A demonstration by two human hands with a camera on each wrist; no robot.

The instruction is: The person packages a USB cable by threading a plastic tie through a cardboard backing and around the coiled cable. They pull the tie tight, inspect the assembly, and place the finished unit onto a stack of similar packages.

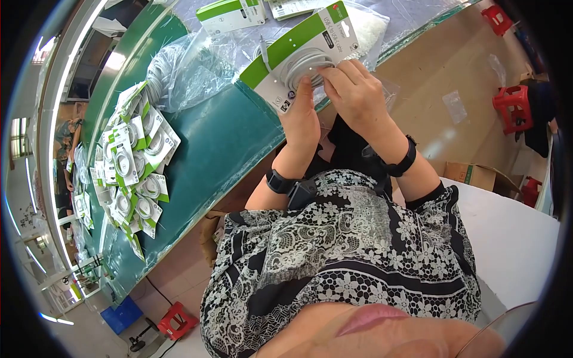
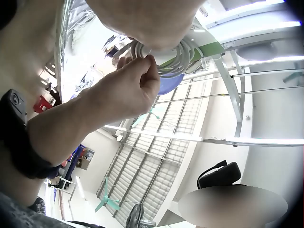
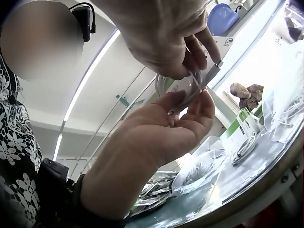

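Note:
A green and white card (image 1: 322,36) printed "USB-C to USB-C cable" is held up over the table's near edge. My left hand (image 1: 301,122) grips its lower part, thumb on the front against the coil. The coiled white cable (image 1: 301,64) lies against the card's face, with one plug (image 1: 263,49) standing out over the green band. Fingers of my right hand (image 1: 361,98) pinch the coil at its right side. In the right wrist view, the cable coil (image 3: 190,95) runs between both hands; the card hides part of the left fingers in the head view.
Many carded cables (image 1: 128,161) lie heaped on the green table (image 1: 203,158) at left. A clear plastic bag (image 1: 191,68) with white cables is beside them. Green and white boxes (image 1: 231,15) stand at the back. Red stools (image 1: 512,107) are on the floor at right.

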